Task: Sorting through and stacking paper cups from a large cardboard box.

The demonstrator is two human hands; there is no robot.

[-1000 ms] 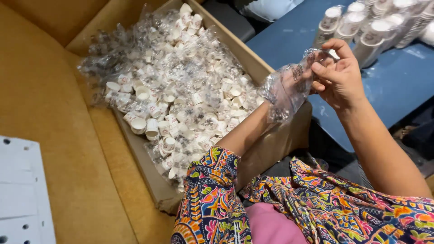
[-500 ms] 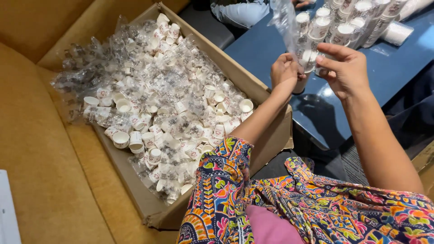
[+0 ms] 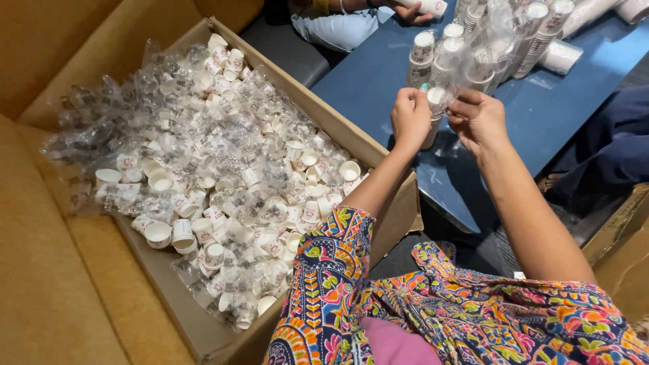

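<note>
Holding a clear bag (image 3: 466, 64) up between both hands over the blue table (image 3: 378, 88), far right of centre. Left hand (image 3: 410, 116) fingers curled shut, pinching the bag's lower edge; a small white cup (image 3: 436, 96) sits right at the fingertips, inside the plastic as far as can be told. Right hand (image 3: 478, 118) just beside the left, fingers closed on the same bag edge, thumb side toward the cup. Bag rises from the hands toward the far side, see-through, partly covering the cup stacks (image 3: 439, 57) standing on the table behind it. More stacks (image 3: 541, 34) lie and stand further right on the table, some wrapped in plastic.

Big cardboard box (image 3: 378, 152) at left, open, packed with loose small cups (image 3: 203, 203) and crumpled clear bags. Box's right wall is next to the left forearm. Brown padded seat (image 3: 40, 270) under and left of the box. Person wears a bright patterned sleeve (image 3: 324, 284) near bottom centre.

Another person's hand (image 3: 414, 9) at the far top edge holds a cup stack, apart from the wearer's hands. Dark cloth (image 3: 608, 142) at right beside the table.
</note>
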